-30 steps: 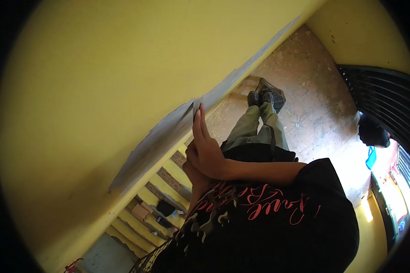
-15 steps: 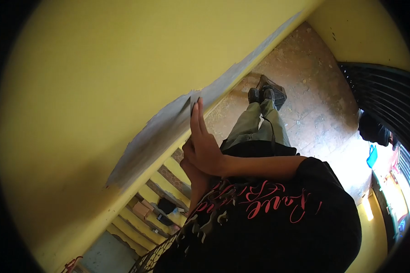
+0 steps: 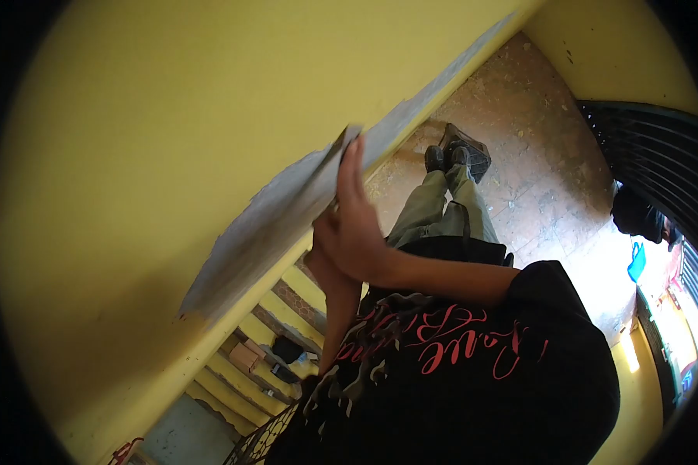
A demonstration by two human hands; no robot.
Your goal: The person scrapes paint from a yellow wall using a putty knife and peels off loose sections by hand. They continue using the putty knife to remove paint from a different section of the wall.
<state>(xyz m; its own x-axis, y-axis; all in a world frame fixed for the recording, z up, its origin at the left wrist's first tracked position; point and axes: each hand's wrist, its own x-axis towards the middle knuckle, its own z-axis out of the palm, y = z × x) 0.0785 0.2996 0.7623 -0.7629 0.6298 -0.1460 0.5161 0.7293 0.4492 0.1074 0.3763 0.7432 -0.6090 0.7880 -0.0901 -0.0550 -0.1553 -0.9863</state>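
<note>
My right hand (image 3: 357,221) reaches to the wall with its fingers stretched along a thin, flat putty blade (image 3: 346,139), pressing it at a slant. Beneath the blade lies a long grey patch of putty (image 3: 248,240) on the yellow wall (image 3: 171,139), with a ragged upper edge. My left hand (image 3: 322,267) is just below, close against the right one. Its fingers are mostly hidden behind the right hand, so its grip does not show.
Below the wall's edge is a slatted yellow structure (image 3: 260,329) with a brown box (image 3: 244,356) and dark items. My feet stand on a dark support (image 3: 477,159) above the stained floor (image 3: 512,101). A dark corrugated shutter (image 3: 651,147) and a person in dark clothing (image 3: 636,217) are at right.
Both hands have moved up and to the right along the grey patch, the putty blade with them. The blade now stands more edge-on to my view.
</note>
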